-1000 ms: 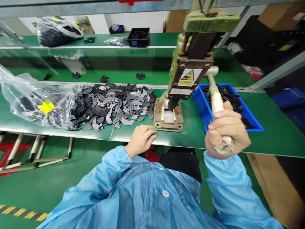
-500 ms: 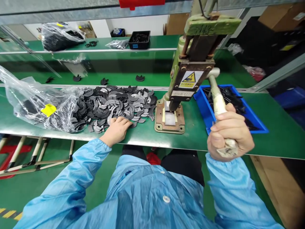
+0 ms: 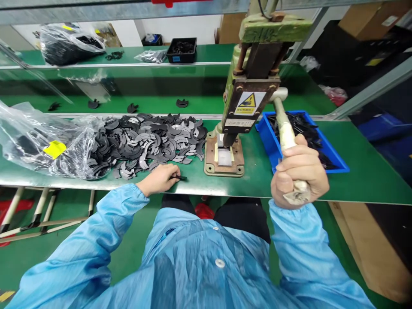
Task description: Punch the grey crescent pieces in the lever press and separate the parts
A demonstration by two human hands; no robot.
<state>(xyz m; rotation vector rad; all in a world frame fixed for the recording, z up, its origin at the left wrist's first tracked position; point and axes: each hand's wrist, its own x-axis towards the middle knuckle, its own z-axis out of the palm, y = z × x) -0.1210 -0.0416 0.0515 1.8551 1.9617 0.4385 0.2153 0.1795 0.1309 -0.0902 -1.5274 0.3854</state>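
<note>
Between the fingertips of my left hand (image 3: 160, 179) is a small black part (image 3: 183, 178), seen edge-on near the table's front edge. Behind that hand spreads a pile of dark curved parts (image 3: 151, 141). My right hand (image 3: 301, 174) is wrapped round the taped lever (image 3: 285, 124) of a green hand press (image 3: 254, 86). The press has a base plate (image 3: 210, 165) with a pale square block (image 3: 224, 157) under its ram (image 3: 230, 139). No part lies on that block.
A blue bin (image 3: 337, 166) of black parts stands right of the press. At the left a clear plastic bag (image 3: 35, 146) lies against the pile. Several loose parts sit behind it, and a black tray (image 3: 182, 57) stands on the rear shelf.
My left hand has come away from the pile's front edge with a black part in its fingers. My right hand still grips the lever. The whole view has shifted slightly.
</note>
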